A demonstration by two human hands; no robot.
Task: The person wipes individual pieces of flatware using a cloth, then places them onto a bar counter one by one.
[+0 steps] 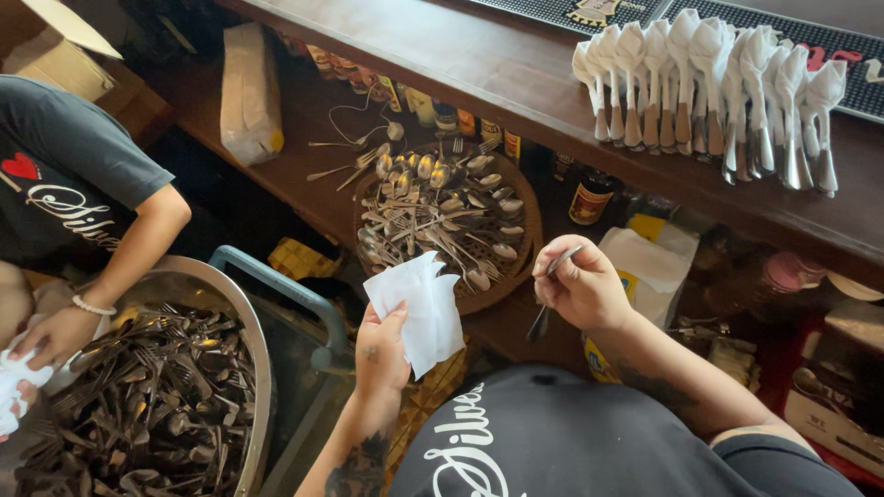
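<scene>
Dark wooden shelving is running across the head view, with a long counter (pixel 516 69) above bearing a row of cutlery bundles wrapped in white napkins (pixel 709 87), and a lower shelf carrying a round woven tray (pixel 527 253) heaped with loose spoons and forks (pixel 442 207). Bottles (pixel 589 193) are standing in the shadow behind the tray, and a wrapped pale package (pixel 249 92) is leaning further left. The person's left hand (pixel 382 345) is pinching a white paper napkin (pixel 419 308) between thumb and fingers, holding it up in front of the tray. The right hand (pixel 580 285) is closing around a single piece of cutlery (pixel 550 294), its handle pointing down and left, just right of the napkin and not touching it. At the left edge, a co-worker in a dark shirt is reaching a hand (pixel 55 331) with a beaded bracelet over a large metal bowl (pixel 253 331) full of forks and spoons, and gripping a white cloth (pixel 14 387).
</scene>
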